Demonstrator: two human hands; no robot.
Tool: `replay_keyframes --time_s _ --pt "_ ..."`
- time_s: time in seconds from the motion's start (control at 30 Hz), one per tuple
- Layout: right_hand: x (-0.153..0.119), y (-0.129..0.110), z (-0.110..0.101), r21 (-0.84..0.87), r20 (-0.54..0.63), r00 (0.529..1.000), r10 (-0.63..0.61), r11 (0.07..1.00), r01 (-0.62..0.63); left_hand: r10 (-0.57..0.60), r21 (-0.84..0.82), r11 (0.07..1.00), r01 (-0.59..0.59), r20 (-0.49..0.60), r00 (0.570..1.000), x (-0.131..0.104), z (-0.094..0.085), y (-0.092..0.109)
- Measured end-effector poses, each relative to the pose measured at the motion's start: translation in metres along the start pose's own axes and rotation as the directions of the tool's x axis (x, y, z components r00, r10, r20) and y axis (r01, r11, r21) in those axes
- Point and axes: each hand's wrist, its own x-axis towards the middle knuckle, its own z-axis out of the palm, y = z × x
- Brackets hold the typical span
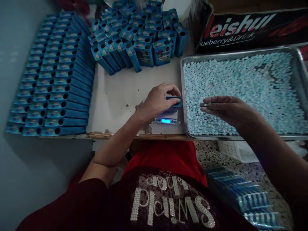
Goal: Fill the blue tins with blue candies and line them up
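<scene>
One box [172, 109] stands at frame centre on the scale [166, 121], its top grasped and partly hidden by the curled left hand [160, 98]. We find the right hand [226, 109], right of centre, pinched nearly closed on one candy [205, 105] over the tray [216, 137]. We cannot read the display; the carton [240, 35], upper right, is cut off.
</scene>
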Motion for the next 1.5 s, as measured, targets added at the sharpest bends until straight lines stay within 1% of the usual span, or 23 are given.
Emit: replay_keyframes --time_s 0.07,0.1,0.2,0.27,0.37,0.47,0.53,0.6,0.7,0.77,0.83,0.87,0.9,0.93,1.0,1.03,1.1,1.2,1.27,1.33,1.4,1.43,1.5 --pt "-0.004 -0.015 0.017 -0.053 0.044 0.998 -0.052 0.997 0.054 -0.008 -0.077 0.997 0.009 0.013 1.000 -0.002 -0.004 -0.004" --pt "-0.005 -0.024 0.027 -0.091 0.071 0.994 -0.089 0.991 0.095 -0.015 -0.111 0.994 0.015 0.000 1.000 -0.003 -0.007 -0.006" --pt "-0.004 -0.049 0.058 -0.235 0.179 0.962 -0.208 0.940 0.247 -0.054 -0.189 0.981 0.031 -0.114 0.992 -0.009 -0.020 -0.016" --pt "0.000 -0.061 0.073 -0.356 0.239 0.935 -0.263 0.872 0.336 -0.087 -0.251 0.967 0.038 -0.188 0.978 -0.015 -0.031 -0.025" --pt "0.007 -0.070 0.085 -0.533 0.290 0.911 -0.293 0.741 0.408 -0.155 -0.349 0.935 0.063 -0.242 0.958 -0.027 -0.047 -0.038" --pt "0.010 -0.070 0.088 -0.618 0.292 0.908 -0.301 0.665 0.419 -0.212 -0.405 0.909 0.097 -0.251 0.945 -0.039 -0.059 -0.047" --pt "0.009 -0.070 0.085 -0.626 0.247 0.906 -0.344 0.657 0.420 -0.224 -0.422 0.901 0.105 -0.242 0.944 -0.045 -0.064 -0.050" --pt "0.004 -0.069 0.076 -0.599 0.156 0.899 -0.410 0.685 0.416 -0.218 -0.423 0.901 0.097 -0.246 0.945 -0.050 -0.069 -0.051" --pt "0.000 -0.062 0.049 -0.551 -0.021 0.887 -0.461 0.746 0.375 -0.199 -0.381 0.921 0.080 -0.284 0.938 -0.056 -0.078 -0.052" --pt "0.001 -0.048 0.023 -0.534 -0.149 0.884 -0.443 0.789 0.305 -0.197 -0.334 0.939 0.086 -0.315 0.928 -0.060 -0.084 -0.055" --pt "0.007 -0.029 -0.003 -0.505 -0.270 0.892 -0.363 0.842 0.189 -0.201 -0.300 0.949 0.095 -0.343 0.918 -0.064 -0.088 -0.058" --pt "0.009 -0.019 -0.015 -0.489 -0.306 0.902 -0.305 0.863 0.125 -0.201 -0.289 0.952 0.097 -0.355 0.913 -0.066 -0.089 -0.060" --pt "0.012 -0.010 -0.025 -0.482 -0.313 0.917 -0.247 0.873 0.070 -0.199 -0.281 0.955 0.097 -0.362 0.911 -0.066 -0.089 -0.060" --pt "0.014 -0.004 -0.032 -0.490 -0.290 0.936 -0.200 0.871 0.034 -0.197 -0.276 0.956 0.096 -0.365 0.910 -0.067 -0.088 -0.060" --pt "0.014 0.000 -0.037 -0.533 -0.181 0.971 -0.159 0.846 0.039 -0.193 -0.267 0.959 0.098 -0.359 0.913 -0.065 -0.083 -0.058" --pt "0.012 -0.003 -0.034 -0.549 -0.120 0.980 -0.159 0.833 0.068 -0.190 -0.263 0.960 0.098 -0.350 0.917 -0.063 -0.080 -0.055" --pt "0.006 -0.014 -0.019 -0.541 -0.031 0.979 -0.199 0.827 0.151 -0.176 -0.254 0.963 0.093 -0.330 0.927 -0.059 -0.071 -0.048" --pt "-0.005 -0.036 0.021 -0.448 0.030 0.943 -0.331 0.839 0.309 -0.145 -0.240 0.968 0.073 -0.301 0.943 -0.053 -0.060 -0.036" --pt "-0.010 -0.045 0.049 -0.409 0.062 0.889 -0.453 0.801 0.436 -0.139 -0.236 0.969 0.070 -0.293 0.946 -0.052 -0.056 -0.029" --pt "-0.011 -0.048 0.071 -0.440 0.107 0.805 -0.584 0.698 0.565 -0.148 -0.235 0.969 0.078 -0.294 0.944 -0.053 -0.056 -0.026" --pt "-0.010 -0.047 0.084 -0.510 0.158 0.722 -0.673 0.571 0.644 -0.156 -0.230 0.969 0.089 -0.295 0.943 -0.055 -0.058 -0.026" --pt "-0.010 -0.046 0.088 -0.539 0.177 0.695 -0.697 0.523 0.660 -0.158 -0.223 0.970 0.093 -0.297 0.942 -0.056 -0.060 -0.027" --pt "-0.008 -0.044 0.091 -0.562 0.187 0.673 -0.716 0.484 0.671 -0.163 -0.200 0.974 0.105 -0.300 0.940 -0.058 -0.061 -0.031"
